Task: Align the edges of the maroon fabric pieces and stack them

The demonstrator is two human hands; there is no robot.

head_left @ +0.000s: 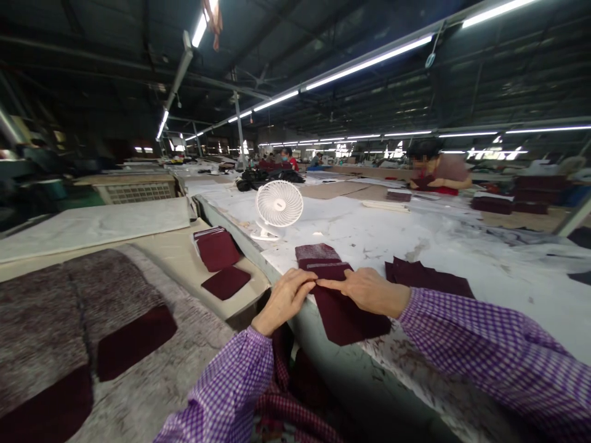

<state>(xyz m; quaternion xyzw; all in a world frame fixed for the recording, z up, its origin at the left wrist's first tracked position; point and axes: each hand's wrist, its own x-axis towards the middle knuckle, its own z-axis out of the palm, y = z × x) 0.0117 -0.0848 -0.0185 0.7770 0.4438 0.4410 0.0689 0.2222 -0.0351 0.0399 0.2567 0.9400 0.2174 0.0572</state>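
Observation:
A long maroon fabric piece (353,314) lies on the white table in front of me, its lower end at the table's edge. Its far end is folded or overlapped, showing a greyish mottled face and a pale strip. My left hand (289,295) rests at the piece's left edge, fingers together and thumb against them; what they pinch is too small to tell. From the right, my right hand (372,290) lies on the fabric, index finger stretched out to touch the left fingertips, the other fingers curled. More maroon pieces (427,278) lie just right of it.
A white fan (279,204) stands on the table beyond my hands. On the lower left table are a maroon stack (217,249), a single piece (226,282) and large mottled sheets (41,307). A person (441,175) works at the far right, near maroon stacks (493,203).

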